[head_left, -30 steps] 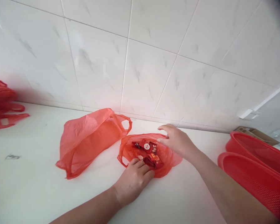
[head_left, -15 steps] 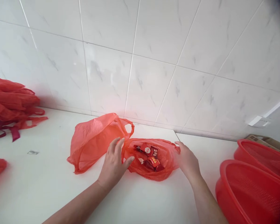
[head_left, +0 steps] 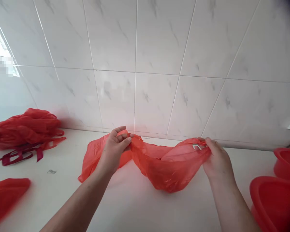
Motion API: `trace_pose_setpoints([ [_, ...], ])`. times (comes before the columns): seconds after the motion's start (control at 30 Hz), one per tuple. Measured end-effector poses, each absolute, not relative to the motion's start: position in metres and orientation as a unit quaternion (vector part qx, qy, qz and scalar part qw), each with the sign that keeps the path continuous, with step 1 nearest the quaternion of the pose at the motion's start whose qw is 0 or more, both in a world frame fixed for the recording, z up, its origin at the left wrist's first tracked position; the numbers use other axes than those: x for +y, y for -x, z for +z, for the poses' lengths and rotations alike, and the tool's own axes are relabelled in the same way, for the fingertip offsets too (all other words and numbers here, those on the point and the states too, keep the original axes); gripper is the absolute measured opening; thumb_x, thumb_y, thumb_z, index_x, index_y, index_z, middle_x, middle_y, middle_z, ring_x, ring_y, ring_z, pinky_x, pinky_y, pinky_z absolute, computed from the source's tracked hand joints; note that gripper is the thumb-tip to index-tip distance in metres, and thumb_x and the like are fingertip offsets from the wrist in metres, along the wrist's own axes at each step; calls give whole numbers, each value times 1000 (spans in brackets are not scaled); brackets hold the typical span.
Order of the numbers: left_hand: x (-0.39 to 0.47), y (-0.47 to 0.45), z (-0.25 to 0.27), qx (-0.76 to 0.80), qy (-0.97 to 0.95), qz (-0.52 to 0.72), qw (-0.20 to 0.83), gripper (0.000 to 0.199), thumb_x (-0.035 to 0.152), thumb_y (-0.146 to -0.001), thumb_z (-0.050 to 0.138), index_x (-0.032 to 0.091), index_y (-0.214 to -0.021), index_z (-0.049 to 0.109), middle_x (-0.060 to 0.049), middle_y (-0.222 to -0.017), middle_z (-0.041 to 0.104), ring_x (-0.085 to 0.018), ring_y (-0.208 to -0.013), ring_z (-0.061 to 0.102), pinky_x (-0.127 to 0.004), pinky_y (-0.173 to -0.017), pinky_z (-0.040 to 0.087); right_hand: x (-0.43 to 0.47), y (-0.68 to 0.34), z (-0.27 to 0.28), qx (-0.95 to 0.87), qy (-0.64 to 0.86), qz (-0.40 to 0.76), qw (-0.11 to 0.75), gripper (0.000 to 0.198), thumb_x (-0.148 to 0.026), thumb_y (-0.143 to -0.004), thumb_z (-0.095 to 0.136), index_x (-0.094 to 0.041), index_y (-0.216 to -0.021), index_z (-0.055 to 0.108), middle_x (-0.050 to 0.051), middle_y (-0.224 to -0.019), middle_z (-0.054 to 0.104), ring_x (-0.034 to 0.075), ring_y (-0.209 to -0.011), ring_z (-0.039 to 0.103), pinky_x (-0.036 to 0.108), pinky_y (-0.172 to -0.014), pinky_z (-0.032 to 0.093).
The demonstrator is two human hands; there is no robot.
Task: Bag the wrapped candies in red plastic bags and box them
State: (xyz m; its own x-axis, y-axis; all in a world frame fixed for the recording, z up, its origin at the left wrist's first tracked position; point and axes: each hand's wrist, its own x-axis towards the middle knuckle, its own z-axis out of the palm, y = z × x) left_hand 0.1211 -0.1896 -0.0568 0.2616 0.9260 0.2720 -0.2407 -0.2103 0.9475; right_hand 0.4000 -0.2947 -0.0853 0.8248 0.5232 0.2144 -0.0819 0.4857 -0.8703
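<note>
- Red bag (head_left: 168,164): thin, glossy, crinkled plastic film, semi-see-through; stretched wide betw. both hands, belly sagging in a soft U onto the white counter (head_left: 140,206). Sits mid-counter, just in front of the tiled wall (head_left: 159,64).
- L hand (head_left: 114,149): at the bag's left end, fingers curled shut around the bunched handle there, thumb on top.
- R hand (head_left: 217,161): at the bag's right end, fingers pinched closed on the other handle; film gathers into tight pleats at the grip.
- Second bag (head_left: 93,156): same thin red film, lying flat and limp on the counter, touching the held bag's left end, partly behind the L hand.
- Bag pile (head_left: 26,129): well left of the held bag, vs. the wall; heap of rumpled red bags w/ darker loop handles trailing out front.
- Red piece (head_left: 7,193): far left of the bag, nearer the camera, smooth, wedge-shaped, blurred; can't tell what it is.
- Baskets (head_left: 275,203): right of the bag, near the R forearm; rigid red plastic, rounded thick rims, one behind the other, cut off by the frame edge.
- Wall: large glossy white tiles w/ faint grey marbling, thin grout lines.
- Counter: smooth, matte white, small dark mark (head_left: 51,171) left of the second bag.
</note>
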Motion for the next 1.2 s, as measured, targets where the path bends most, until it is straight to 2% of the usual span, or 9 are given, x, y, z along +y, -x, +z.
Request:
trace_pose_setpoints([
  [0.17, -184, -141, -39, 246, -632, 533, 506, 44, 22, -77, 64, 22, -119, 51, -8, -117, 61, -12, -85, 59, -30, -76, 50, -301, -398, -78, -246, 340, 323, 848, 30, -38, -72, 74, -19, -69, 51, -1, -71, 55, 11, -64, 54, 26, -65, 53],
  [0.33, -190, -153, -36, 251, -766, 505, 309, 26, 19, -82, 58, 24, -107, 60, -3, -97, 68, -15, -86, 61, -29, -72, 50, -313, -370, -68, -319, 350, 374, 797, 30, -45, -82, 65, -20, -71, 50, -9, -47, 27, 5, -40, 20, 16, -37, 25],
  [0.47, -204, -160, -31, 212, -820, 525, 83, 12, 17, -85, 55, 23, -89, 65, 1, -80, 70, -14, -74, 62, -28, -67, 48, -325, -334, -57, -389, 468, 325, 724, 37, -52, -88, 50, -25, -112, 57, -7, -45, 36, 8, -42, 28, 19, -40, 24],
  [0.57, -220, -167, -27, 175, -830, 510, 142, 10, 15, -83, 58, 22, -86, 64, 2, -75, 69, -12, -68, 62, -24, -59, 49, -331, -310, -52, -446, 526, 363, 627, 52, -45, -85, 57, -28, -133, 43, -7, -53, 44, 10, -49, 41, 21, -46, 34],
  [0.63, -230, -170, -29, 144, -843, 460, 238, 13, 11, -80, 59, 22, -85, 63, 2, -76, 68, -11, -68, 63, -22, -58, 50, -330, -300, -53, -500, 524, 400, 562, 45, -45, -84, 59, -26, -125, 50, -6, -58, 47, 11, -53, 45, 22, -52, 38],
  [0.7, -236, -171, -34, 110, -846, 438, 283, 19, 8, -79, 61, 22, -91, 63, 0, -87, 67, -12, -75, 63, -22, -63, 52, -325, -297, -57, -516, 532, 411, 530, 32, -49, -85, 56, -20, -96, 60, -5, -58, 46, 10, -53, 43, 22, -52, 36],
  [0.8, -237, -169, -49, 101, -845, 478, 219, 22, 11, -79, 63, 22, -99, 61, -4, -97, 61, -13, -80, 59, -25, -66, 52, -318, -299, -63, -462, 568, 408, 545, 41, -54, -85, 53, -17, -67, 50, -5, -53, 37, 8, -50, 34, 22, -48, 26],
  [1.03, -233, -167, -78, 92, -898, 406, 144, 30, 20, -77, 70, 25, -105, 64, -3, -89, 55, -15, -79, 53, -28, -67, 49, -314, -300, -66, -438, 520, 435, 590, 40, -46, -90, 43, -18, -62, 46, -5, -55, 28, 9, -50, 26, 23, -46, 22],
  [1.2, -232, -172, -90, 120, -885, 424, 150, 17, 7, -83, 55, 19, -75, 63, -1, -74, 52, -12, -69, 49, -24, -62, 43, -311, -305, -72, -473, 559, 413, 542, 44, -46, -92, 35, -19, -57, 38, -4, -48, 38, 9, -47, 32, 24, -48, 28],
])
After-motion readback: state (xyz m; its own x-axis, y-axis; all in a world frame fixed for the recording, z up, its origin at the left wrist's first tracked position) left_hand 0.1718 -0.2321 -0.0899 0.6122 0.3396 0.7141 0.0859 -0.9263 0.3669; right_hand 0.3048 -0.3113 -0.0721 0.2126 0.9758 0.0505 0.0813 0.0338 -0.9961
